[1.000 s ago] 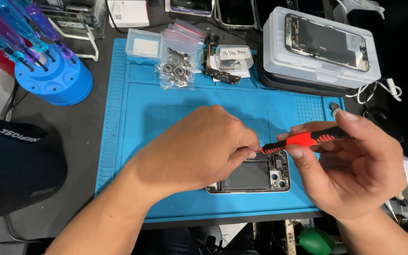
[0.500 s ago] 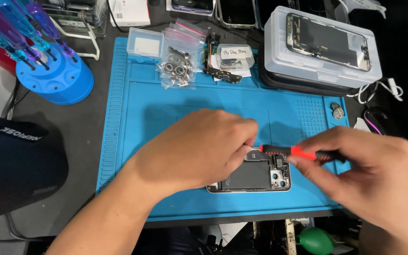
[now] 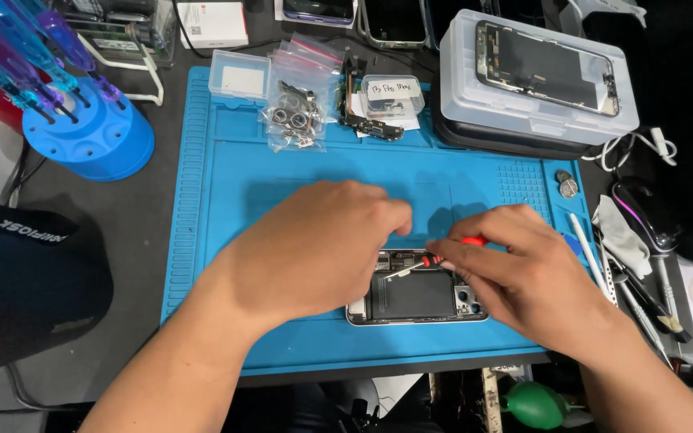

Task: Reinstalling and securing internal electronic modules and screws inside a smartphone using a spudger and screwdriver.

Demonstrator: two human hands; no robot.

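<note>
The opened silver-framed phone lies under our fingers; our left hand presses it flat, fingers closed; our right hand pinches a red-handled screwdriver.

A single head-worn camera looks steeply down from above the near edge of the worktop, facing away from the person toward its far edge. It sits close, so the blue mat fills most of the frame, and both forearms enter from the bottom edge.
</note>
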